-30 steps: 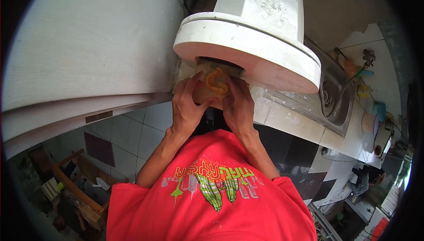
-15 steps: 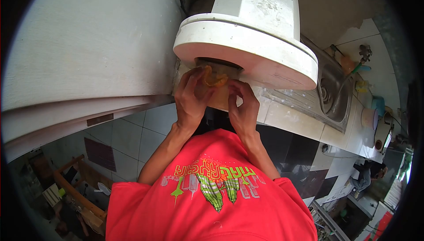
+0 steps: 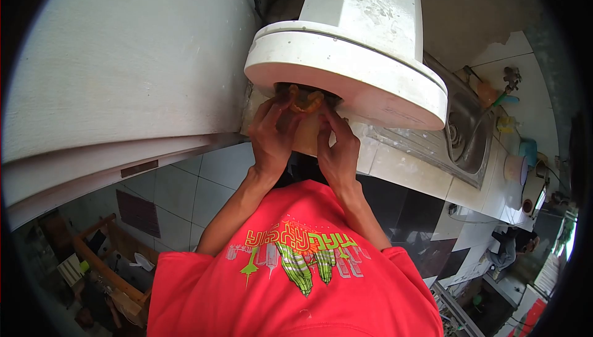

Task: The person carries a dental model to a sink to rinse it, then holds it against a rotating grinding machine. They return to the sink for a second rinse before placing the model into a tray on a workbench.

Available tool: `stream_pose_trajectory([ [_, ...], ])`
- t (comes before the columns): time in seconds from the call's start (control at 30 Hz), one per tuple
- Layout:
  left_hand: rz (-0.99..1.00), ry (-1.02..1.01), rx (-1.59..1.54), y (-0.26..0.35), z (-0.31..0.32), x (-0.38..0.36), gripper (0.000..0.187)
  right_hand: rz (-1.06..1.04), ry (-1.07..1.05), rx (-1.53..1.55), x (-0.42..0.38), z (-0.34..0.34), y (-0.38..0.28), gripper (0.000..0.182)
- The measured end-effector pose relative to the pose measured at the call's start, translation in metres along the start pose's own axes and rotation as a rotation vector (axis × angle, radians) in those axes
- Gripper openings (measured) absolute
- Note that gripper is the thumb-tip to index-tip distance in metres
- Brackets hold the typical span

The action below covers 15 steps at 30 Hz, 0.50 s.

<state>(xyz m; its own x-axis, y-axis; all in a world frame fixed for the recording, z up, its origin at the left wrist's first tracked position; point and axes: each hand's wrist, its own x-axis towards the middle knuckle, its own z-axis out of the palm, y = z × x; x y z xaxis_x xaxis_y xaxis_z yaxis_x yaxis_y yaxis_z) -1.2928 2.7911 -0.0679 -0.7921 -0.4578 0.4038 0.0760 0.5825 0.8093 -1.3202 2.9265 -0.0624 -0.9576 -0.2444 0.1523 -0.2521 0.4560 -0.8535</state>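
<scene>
My left hand (image 3: 270,128) pinches one end of an orange, horseshoe-shaped piece (image 3: 304,108), somewhat see-through and curved. At the piece's other end are the closed fingers of my right hand (image 3: 338,142). Both hands hold it at the dark opening under the rounded front of a white machine (image 3: 346,65). The machine's lip shades the upper part of the piece and my fingertips, so exactly what the piece touches inside cannot be made out.
Right of the machine, a metal sink (image 3: 472,142) with a tap (image 3: 511,77) is set into a tiled counter (image 3: 404,167). A large white panel (image 3: 123,59) stands close on the left. A wooden frame (image 3: 105,269) is at lower left. Another person (image 3: 509,247) is far off at right.
Both hands have raised the orange piece slightly up and to the right, nearer to the machine's opening. The piece now sits partly in the opening's shadow.
</scene>
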Motion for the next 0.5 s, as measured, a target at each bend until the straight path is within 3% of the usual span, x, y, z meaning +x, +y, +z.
stream_pose_trajectory([
  [0.5,0.011,-0.007,0.007,-0.0002,0.0014,0.0008,0.038,-0.006,-0.013,-0.016,-0.0002,-0.0007,-0.0017,0.045],
])
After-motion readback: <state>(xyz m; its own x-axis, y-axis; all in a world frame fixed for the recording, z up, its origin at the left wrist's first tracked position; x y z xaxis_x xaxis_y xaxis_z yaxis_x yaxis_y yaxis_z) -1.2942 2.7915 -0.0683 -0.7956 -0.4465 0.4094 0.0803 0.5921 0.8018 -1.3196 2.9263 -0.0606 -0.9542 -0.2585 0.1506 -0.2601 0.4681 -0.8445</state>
